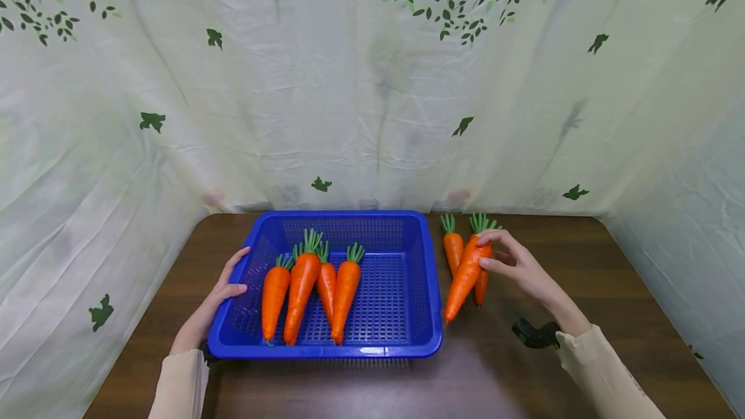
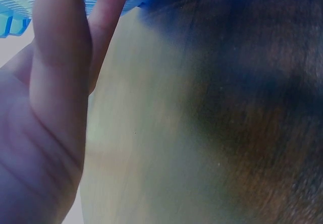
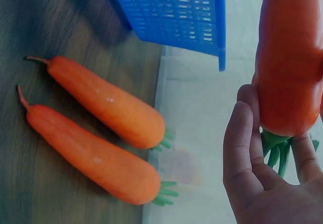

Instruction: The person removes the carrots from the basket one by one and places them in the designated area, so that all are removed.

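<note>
Carrot on a slant, tip toward the near edge

So on my remote feed the right hand has it pinched between thumb and fingers at the fat end. It's right of the basket, over two loose carrots. Long axis runs diagonally in the head view: leafy end far and right, thin tip near and left, just beside the basket's right rim. Right wrist cam shows it well apart from the loose pair.

Left hand grips the basket's left rim, thumb over the edge. More carrots lie inside, tips toward the near side.

Surface is a dark brown wood-grain table with a soft shine. Pale cloth with green leaf prints hangs behind and on both sides.
</note>
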`<state>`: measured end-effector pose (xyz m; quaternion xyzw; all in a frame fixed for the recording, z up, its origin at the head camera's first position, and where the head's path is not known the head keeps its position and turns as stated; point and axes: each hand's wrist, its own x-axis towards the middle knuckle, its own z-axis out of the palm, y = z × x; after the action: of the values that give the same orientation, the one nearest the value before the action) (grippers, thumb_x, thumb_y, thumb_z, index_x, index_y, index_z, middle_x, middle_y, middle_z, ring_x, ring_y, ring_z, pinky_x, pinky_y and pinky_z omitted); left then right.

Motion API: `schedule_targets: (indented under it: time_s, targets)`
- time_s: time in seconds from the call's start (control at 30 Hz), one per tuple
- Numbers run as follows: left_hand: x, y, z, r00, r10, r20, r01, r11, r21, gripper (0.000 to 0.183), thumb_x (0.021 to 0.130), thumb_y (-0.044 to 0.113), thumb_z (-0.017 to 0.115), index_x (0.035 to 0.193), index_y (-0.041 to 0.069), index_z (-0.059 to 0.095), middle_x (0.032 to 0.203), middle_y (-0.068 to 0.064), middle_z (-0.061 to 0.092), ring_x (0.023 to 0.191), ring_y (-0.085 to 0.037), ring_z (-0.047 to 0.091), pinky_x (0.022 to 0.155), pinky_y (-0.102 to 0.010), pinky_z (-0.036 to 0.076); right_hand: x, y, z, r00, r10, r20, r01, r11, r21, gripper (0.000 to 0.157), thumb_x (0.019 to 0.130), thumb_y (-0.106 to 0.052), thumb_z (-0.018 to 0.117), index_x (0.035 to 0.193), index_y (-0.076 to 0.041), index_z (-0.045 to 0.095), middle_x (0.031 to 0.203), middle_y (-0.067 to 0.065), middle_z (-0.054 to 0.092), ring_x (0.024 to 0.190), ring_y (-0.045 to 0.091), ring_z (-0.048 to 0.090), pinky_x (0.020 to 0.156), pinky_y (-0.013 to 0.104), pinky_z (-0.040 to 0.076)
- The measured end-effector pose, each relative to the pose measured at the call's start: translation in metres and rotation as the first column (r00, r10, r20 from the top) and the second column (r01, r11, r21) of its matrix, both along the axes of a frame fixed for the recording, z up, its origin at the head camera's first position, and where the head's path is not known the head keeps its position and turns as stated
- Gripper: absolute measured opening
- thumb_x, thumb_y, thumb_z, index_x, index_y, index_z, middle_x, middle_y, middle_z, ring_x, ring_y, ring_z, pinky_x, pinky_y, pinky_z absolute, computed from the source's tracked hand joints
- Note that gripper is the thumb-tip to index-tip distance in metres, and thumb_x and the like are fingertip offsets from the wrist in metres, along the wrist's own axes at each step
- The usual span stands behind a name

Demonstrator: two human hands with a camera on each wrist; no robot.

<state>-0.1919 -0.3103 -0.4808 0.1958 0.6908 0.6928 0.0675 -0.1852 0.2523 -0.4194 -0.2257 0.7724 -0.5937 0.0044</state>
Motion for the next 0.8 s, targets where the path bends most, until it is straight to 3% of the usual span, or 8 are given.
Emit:
schedule_targets:
  time_s: [0.27, 0.57, 0.8]
  targets:
    - [0.001, 0.000, -0.001, 1.000, 0.003, -0.012, -0.003, 1.000, 0.006, 0.067, 0.089, 0.003, 0.036, 0.149, 0.033, 0.027, 0.131, 0.005, 0.035, 0.111, -0.007, 0.049, 0.087, -0.021, 0.043, 0.000, 0.006, -0.003, 1.000, 0.001, -0.016, 0.000, 0.999, 0.040, 0.035, 0.092, 0.001, 0.058, 0.126, 0.000, 0.054, 0.129, 0.011, 0.044, 0.115, 0.022, 0.045, 0.091, 0.025, 0.043]
    - [-0.002, 0.001, -0.002, 1.000, -0.007, -0.031, 0.008, 1.000, 0.019, 0.067, 0.088, 0.003, 0.036, 0.148, 0.032, 0.028, 0.131, 0.006, 0.037, 0.112, -0.007, 0.049, 0.088, -0.020, 0.043, 0.002, 0.010, -0.001, 0.999, -0.036, -0.010, 0.037, 0.997, 0.072, 0.030, 0.093, -0.001, 0.058, 0.122, 0.000, 0.053, 0.127, 0.010, 0.046, 0.118, 0.013, 0.042, 0.091, 0.025, 0.042]
    - [-0.002, 0.001, -0.002, 1.000, -0.005, -0.028, 0.006, 1.000, 0.021, 0.068, 0.088, 0.002, 0.035, 0.149, 0.032, 0.027, 0.132, 0.006, 0.037, 0.112, -0.007, 0.049, 0.088, -0.020, 0.043, 0.005, 0.017, -0.002, 0.998, -0.065, 0.018, 0.064, 0.996, 0.065, 0.029, 0.092, -0.002, 0.059, 0.119, 0.001, 0.050, 0.126, 0.015, 0.044, 0.112, 0.017, 0.047, 0.089, 0.028, 0.044]
